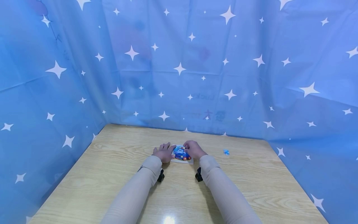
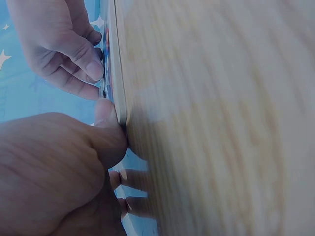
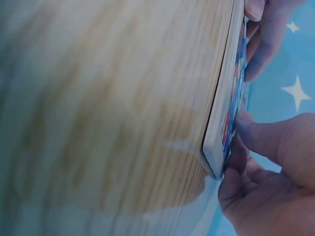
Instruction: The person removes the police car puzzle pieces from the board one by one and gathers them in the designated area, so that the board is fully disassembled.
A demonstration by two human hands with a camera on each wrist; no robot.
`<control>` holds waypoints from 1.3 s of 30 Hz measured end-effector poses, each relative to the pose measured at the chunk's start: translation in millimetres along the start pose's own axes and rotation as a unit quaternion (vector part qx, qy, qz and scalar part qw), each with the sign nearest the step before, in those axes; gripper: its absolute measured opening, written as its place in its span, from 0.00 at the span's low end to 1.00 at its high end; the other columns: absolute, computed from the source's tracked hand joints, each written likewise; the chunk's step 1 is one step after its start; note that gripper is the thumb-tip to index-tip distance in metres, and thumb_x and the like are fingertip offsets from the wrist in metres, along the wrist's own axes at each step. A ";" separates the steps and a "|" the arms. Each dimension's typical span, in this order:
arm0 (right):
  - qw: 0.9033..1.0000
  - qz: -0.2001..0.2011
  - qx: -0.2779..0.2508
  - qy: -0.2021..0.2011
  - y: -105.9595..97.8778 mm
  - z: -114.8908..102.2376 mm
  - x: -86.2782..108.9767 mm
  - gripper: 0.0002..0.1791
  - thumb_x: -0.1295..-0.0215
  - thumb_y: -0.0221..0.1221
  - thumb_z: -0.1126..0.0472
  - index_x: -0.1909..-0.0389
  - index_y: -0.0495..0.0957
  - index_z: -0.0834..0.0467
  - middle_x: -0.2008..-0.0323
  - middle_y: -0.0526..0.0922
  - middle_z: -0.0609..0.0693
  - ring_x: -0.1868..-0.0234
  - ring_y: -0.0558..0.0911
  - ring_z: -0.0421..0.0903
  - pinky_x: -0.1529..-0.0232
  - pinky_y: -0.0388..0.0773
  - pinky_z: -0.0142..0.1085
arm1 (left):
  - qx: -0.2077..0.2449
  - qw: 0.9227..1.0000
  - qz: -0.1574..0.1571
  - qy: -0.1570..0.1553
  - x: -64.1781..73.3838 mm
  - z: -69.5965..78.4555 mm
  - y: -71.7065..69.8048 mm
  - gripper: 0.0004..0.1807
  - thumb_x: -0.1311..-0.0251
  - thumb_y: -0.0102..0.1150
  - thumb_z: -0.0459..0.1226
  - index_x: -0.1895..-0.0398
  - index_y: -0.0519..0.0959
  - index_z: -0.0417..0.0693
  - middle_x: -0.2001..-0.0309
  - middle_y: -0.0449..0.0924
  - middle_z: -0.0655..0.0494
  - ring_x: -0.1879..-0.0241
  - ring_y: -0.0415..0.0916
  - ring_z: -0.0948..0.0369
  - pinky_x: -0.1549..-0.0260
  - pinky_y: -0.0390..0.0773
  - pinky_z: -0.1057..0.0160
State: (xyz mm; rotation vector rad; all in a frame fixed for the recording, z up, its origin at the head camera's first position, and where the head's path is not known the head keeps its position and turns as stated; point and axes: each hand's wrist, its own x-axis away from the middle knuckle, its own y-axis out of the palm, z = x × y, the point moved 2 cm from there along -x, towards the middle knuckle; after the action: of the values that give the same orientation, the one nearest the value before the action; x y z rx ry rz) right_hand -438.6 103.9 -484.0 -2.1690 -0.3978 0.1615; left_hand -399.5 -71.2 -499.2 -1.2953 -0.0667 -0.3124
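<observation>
Left hand (image 1: 164, 153), fingers spread, touches a puzzle board (image 1: 181, 161) at twelve o'clock; right hand (image 1: 195, 150) bends over its two-o'clock side, pinch unclear. Board looks light, stiff; best held by edges.

The puzzle board (image 1: 181, 161) lies on the worktop (image 1: 128, 149). Relative to the board: left hand (image 1: 164, 153) at left edge; right hand (image 1: 195, 150) at right side; loose piece (image 1: 226, 152) well apart, farther right; curtain (image 1: 179, 87) behind.

Pale wood-grain table (image 1: 251, 177), small board (image 1: 181, 155) with vehicle picture lying flat, loose blue piece (image 1: 226, 152) apart to its right
</observation>
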 end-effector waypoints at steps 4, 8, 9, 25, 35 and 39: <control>1.000 -0.001 0.003 -0.005 -1.3 -1.2 1.9 0.10 0.28 0.59 0.70 0.49 0.81 0.65 0.54 0.83 0.59 0.51 0.83 0.52 0.49 0.80 0.47 | 0.002 1.000 0.005 0.003 3.1 1.3 -2.1 0.33 0.23 0.48 0.51 0.18 0.53 0.65 0.18 0.45 0.53 0.21 0.43 0.48 0.28 0.46 0.34; 1.000 0.001 0.003 -0.004 -1.1 -1.4 3.0 0.11 0.28 0.59 0.69 0.48 0.81 0.65 0.53 0.83 0.59 0.51 0.83 0.52 0.48 0.80 0.47 | 0.009 1.000 0.008 0.008 6.9 1.3 -4.4 0.33 0.23 0.49 0.51 0.19 0.55 0.64 0.19 0.47 0.52 0.21 0.44 0.47 0.29 0.47 0.34; 1.000 0.002 0.004 -0.004 -1.0 -1.2 3.0 0.11 0.28 0.59 0.69 0.48 0.81 0.65 0.52 0.84 0.59 0.50 0.83 0.52 0.47 0.80 0.47 | 0.011 1.000 0.009 0.009 8.6 1.8 -5.6 0.33 0.23 0.49 0.51 0.19 0.55 0.64 0.19 0.48 0.52 0.21 0.45 0.47 0.29 0.48 0.34; 1.000 -0.003 0.008 -0.001 -9.7 7.2 9.2 0.12 0.27 0.58 0.69 0.45 0.81 0.64 0.50 0.83 0.58 0.45 0.81 0.54 0.43 0.78 0.50 | 0.018 1.000 0.002 0.008 9.1 1.8 -7.4 0.33 0.24 0.49 0.52 0.19 0.55 0.65 0.19 0.46 0.52 0.21 0.43 0.47 0.29 0.47 0.34; 1.000 0.002 0.018 -0.009 -14.7 18.5 12.8 0.12 0.27 0.58 0.70 0.46 0.81 0.65 0.50 0.83 0.58 0.43 0.80 0.56 0.42 0.77 0.49 | 0.012 1.000 -0.002 0.017 12.6 3.1 -10.2 0.33 0.23 0.47 0.51 0.18 0.53 0.64 0.18 0.45 0.52 0.20 0.43 0.47 0.29 0.47 0.34; 1.000 0.003 0.002 -0.002 -18.4 20.5 16.2 0.12 0.27 0.58 0.70 0.46 0.81 0.64 0.49 0.83 0.58 0.43 0.80 0.56 0.43 0.78 0.50 | 0.016 1.000 -0.004 0.022 15.7 3.9 -11.4 0.33 0.22 0.47 0.50 0.18 0.53 0.63 0.18 0.45 0.51 0.20 0.42 0.46 0.29 0.47 0.33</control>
State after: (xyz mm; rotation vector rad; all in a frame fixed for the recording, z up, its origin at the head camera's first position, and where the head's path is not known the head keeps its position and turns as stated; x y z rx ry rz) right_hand -432.8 135.1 -480.7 -2.1661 -0.3930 0.1690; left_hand -387.0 -73.1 -483.9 -1.2569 -0.0396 -0.3447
